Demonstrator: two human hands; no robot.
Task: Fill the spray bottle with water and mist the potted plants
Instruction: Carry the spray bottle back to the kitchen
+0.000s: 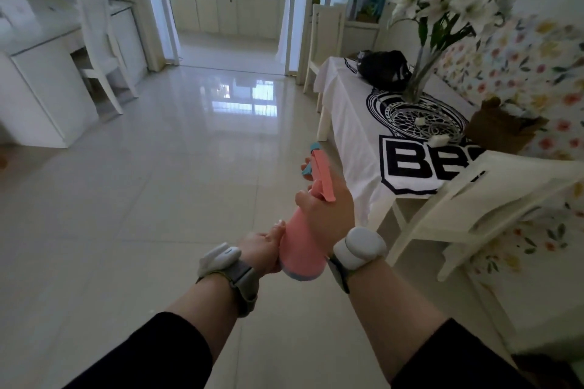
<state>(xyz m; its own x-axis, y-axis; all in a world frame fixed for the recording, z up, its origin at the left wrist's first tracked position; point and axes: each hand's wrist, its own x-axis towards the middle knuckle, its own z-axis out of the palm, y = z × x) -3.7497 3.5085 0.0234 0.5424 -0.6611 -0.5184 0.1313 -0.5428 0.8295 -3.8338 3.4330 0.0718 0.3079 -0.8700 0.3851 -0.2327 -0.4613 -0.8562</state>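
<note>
Pink plastic spray bottle (303,243) with a blue nozzle is held out over the glossy tiled floor (158,199). Right hand (328,211) fingers wrapped round its neck, left hand (264,248) fingers pinching the base. White-clothed worktop (357,110) just right.

Both arms reach forward and close together, dark sleeves pushed back from the forearms, a white band on each wrist. The right hand (328,211) is wrapped around the neck of the bottle (300,249), thumb on the near side and a fingertip showing past the front. The left hand (264,249) cups the base from the left, fingers curled.
</note>
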